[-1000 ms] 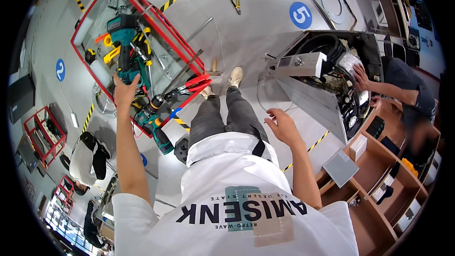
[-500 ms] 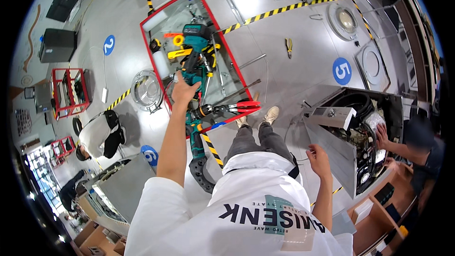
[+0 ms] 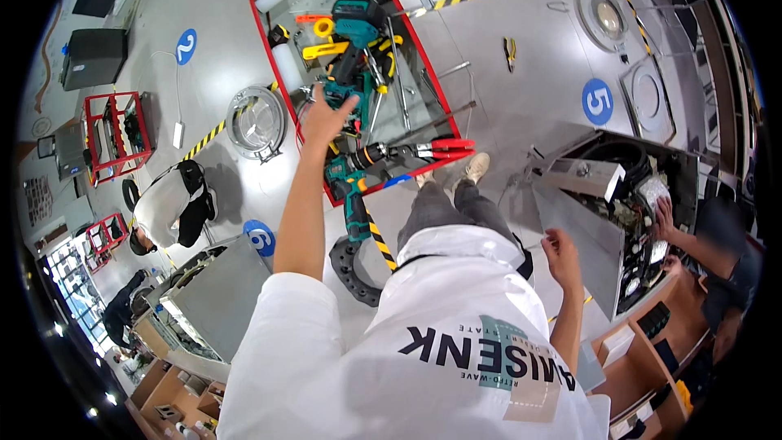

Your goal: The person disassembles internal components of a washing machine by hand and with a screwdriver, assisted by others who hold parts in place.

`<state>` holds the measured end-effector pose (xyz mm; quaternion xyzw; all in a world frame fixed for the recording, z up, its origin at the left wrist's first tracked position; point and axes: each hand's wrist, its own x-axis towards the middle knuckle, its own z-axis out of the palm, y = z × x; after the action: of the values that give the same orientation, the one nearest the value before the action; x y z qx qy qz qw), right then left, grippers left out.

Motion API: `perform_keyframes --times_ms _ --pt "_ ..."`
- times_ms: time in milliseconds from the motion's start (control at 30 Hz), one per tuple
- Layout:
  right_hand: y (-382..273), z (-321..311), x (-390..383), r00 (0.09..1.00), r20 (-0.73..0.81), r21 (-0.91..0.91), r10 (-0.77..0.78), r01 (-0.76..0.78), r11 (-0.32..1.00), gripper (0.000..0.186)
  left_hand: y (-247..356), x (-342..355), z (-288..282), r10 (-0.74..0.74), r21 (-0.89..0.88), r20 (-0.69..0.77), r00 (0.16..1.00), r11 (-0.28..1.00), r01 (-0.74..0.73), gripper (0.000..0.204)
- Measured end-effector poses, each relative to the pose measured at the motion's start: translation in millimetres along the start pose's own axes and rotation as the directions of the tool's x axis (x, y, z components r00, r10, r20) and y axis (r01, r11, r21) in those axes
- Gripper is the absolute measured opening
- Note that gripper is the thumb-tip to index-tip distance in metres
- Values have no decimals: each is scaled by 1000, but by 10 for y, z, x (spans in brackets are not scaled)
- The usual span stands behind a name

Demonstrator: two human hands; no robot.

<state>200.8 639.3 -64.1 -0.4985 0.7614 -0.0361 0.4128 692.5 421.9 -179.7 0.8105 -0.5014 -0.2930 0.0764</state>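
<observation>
The left hand (image 3: 324, 118) is stretched out at arm's length over a red-framed tool area (image 3: 273, 57) on the grey floor, its fingers spread apart and clamped on nothing. Right at its fingertips, just beyond them, lies a teal power drill (image 3: 346, 73); whether the fingers actually touch it cannot be told. Further beyond the hand, past that drill, sit a second teal tool body (image 3: 358, 16) and yellow-handled clamps (image 3: 322, 50). To the side of the hand, toward the person's right, long metal bars (image 3: 393, 57) lie across the frame. Nearer to the person than the hand, just under the wrist, a dark tool with red handles (image 3: 444, 147) lies along the frame's near edge, and below that another teal drill (image 3: 352, 195) sticks out over the frame border onto the black-and-yellow floor tape (image 3: 376, 236).

The right hand (image 3: 560, 248) hangs well apart from all of this, low beside the person's hip, fingers loosely curled and empty. Just beyond it stands an opened grey machine cabinet (image 3: 595, 220), where another person's hand (image 3: 664, 216) rests inside.
</observation>
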Motion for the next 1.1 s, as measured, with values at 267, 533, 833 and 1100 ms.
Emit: perform_keyframes --times_ms 267,533,833,1100 --pt "669 174 -295 988 -66 122 140 -131 984 27 186 -587 228 328 -42 -117 937 941 -335 37" --pt "1544 608 -780 884 -47 280 466 -436 855 32 469 -1025 1007 540 -50 320 779 830 -555 44" --pt "2015 1576 -1244 767 101 477 633 -596 646 33 743 -920 792 593 31 344 728 768 -640 28" --pt "2862 2058 -1123 843 83 647 531 -451 615 27 1160 -1370 922 684 91 220 696 695 -713 24"
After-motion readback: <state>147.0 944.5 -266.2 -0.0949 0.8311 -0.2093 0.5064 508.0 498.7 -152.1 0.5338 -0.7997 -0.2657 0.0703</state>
